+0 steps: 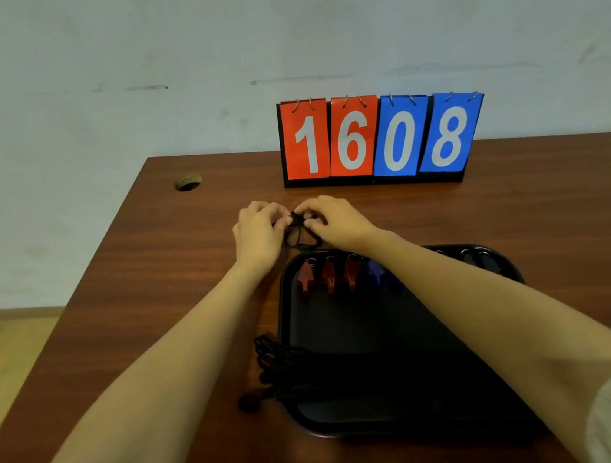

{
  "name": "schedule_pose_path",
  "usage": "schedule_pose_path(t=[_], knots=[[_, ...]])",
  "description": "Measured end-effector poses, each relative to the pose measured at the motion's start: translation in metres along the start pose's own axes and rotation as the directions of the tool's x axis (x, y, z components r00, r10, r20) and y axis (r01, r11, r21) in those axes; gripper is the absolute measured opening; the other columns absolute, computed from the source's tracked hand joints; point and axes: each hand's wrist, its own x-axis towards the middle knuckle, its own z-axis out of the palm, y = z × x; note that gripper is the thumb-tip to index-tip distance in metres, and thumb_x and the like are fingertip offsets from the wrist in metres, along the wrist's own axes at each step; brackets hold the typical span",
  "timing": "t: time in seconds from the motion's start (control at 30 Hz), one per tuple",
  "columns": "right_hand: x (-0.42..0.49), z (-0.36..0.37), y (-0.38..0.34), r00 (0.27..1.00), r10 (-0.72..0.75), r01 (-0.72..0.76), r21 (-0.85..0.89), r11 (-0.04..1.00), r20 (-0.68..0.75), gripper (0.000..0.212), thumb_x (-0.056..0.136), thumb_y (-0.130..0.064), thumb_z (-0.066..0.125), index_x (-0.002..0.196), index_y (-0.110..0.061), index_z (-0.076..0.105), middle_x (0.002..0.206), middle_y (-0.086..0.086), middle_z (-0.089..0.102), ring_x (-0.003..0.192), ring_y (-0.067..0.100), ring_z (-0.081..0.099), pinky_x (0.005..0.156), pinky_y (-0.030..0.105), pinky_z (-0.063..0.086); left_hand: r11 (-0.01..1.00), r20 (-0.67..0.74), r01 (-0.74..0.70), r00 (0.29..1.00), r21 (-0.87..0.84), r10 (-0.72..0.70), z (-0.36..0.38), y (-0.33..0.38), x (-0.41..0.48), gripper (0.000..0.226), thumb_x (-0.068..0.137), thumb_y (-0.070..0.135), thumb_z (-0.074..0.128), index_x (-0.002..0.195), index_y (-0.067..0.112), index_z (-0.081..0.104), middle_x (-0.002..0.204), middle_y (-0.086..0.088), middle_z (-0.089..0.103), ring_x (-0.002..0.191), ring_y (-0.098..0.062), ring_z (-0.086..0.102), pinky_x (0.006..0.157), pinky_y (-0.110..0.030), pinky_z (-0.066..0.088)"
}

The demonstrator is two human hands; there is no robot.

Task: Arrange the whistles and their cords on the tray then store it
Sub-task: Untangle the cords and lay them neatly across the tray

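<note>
At the lower centre lies a black tray (367, 326), with a bundle of black cords (273, 356) lying across its left rim. Along its far edge, red whistles (328, 277) and a blue whistle (377, 272) are lined up. Just beyond, a loose black cord (298, 234) is pinched between the left hand (257, 233) and the right hand (337, 219), fingers curled on it. Its loops are best kept even and gathered tightly, so the coil can be laid down without unravelling. A flip scoreboard (381, 139) stands on the brown wooden table (148, 290), upper right, before a pale scuffed wall (118, 61).
</note>
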Motion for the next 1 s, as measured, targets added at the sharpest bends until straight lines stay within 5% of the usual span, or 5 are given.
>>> schedule_pose_path(t=[0.2,0.3,0.37,0.57,1.0], knots=[[-0.012,-0.025,-0.02,0.994,-0.034,0.033,-0.018,0.999,-0.105,0.015,0.09,-0.028,0.061,0.102,-0.021,0.065,0.097,-0.006,0.061,0.089,0.012,0.058,0.083,0.036,0.053,0.994,-0.033,-0.081,0.996,-0.075,0.078,-0.022,0.024,-0.014,0.01,0.093,0.021,0.052,0.09,0.02,0.062,0.103,0.002,0.065,0.106,-0.021,0.054,0.096,-0.042,0.04],[-0.018,-0.037,-0.03,0.997,-0.04,0.039,-0.029,0.999,-0.071,0.03,0.087,-0.028,0.065,0.115,-0.02,0.06,0.109,-0.006,0.058,0.096,0.009,0.055,0.086,0.028,0.05,0.982,-0.03,-0.048,0.999,-0.184,0.043,-0.029,0.032,-0.019,0.011,0.095,0.02,0.05,0.091,0.019,0.06,0.091,0.006,0.064,0.095,-0.022,0.06,0.093,-0.044,0.046],[-0.023,-0.042,-0.036,0.998,-0.057,0.057,0.006,0.998,-0.04,0.039,0.087,-0.026,0.066,0.124,-0.019,0.056,0.113,-0.006,0.057,0.099,0.006,0.052,0.089,0.025,0.046,0.97,-0.03,-0.06,0.998,-0.236,0.054,-0.035,0.037,-0.022,0.011,0.095,0.019,0.05,0.093,0.017,0.061,0.088,0.004,0.064,0.088,-0.021,0.059,0.085,-0.039,0.047],[-0.034,-0.049,-0.044,0.992,-0.013,0.014,0.008,1.0,-0.127,0.011,0.094,-0.022,0.055,0.099,-0.013,0.057,0.087,0.001,0.059,0.08,0.016,0.055,0.073,0.03,0.048,0.966,-0.042,-0.098,0.995,-0.237,0.091,-0.047,0.044,-0.03,0.008,0.094,0.017,0.053,0.097,0.014,0.06,0.085,0.004,0.059,0.074,-0.007,0.05,0.061,-0.015,0.037],[-0.039,-0.074,-0.053,0.975,-0.065,0.048,-0.081,0.996,-0.215,0.025,0.093,-0.026,0.059,0.11,-0.012,0.069,0.107,0.005,0.067,0.099,0.017,0.056,0.09,0.032,0.049,0.973,-0.192,-0.121,0.978,-0.194,0.083,-0.057,0.056,-0.03,0.009,0.088,0.014,0.061,0.095,0.012,0.067,0.097,-0.002,0.065,0.085,-0.012,0.055,0.074,-0.024,0.041]])
